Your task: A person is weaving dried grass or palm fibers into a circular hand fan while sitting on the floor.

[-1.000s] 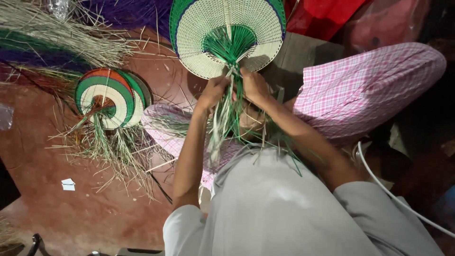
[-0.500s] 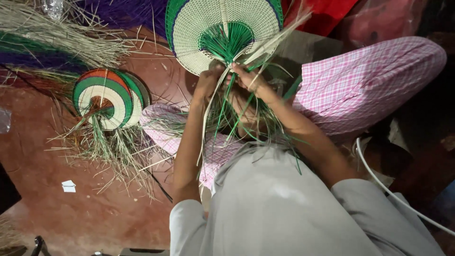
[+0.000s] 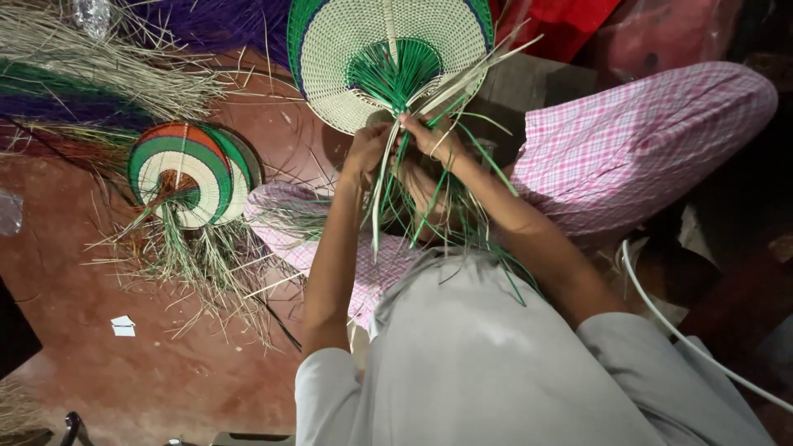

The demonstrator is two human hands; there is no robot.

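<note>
Both hands, left hand (image 3: 368,149) and right hand (image 3: 429,136), pinch closed on loose strands (image 3: 388,206) under the light, springy woven fan (image 3: 388,58); grip there

Few packages, no signs or screens. Clear crinkled plastic wrapper (image 3: 89,14) at the top left corner, among the dry straw. Another scrap of clear plastic (image 3: 8,211) at the left edge, on the red floor. Small white paper slip (image 3: 123,325) lower left, flat on the floor, possibly a label.
</note>
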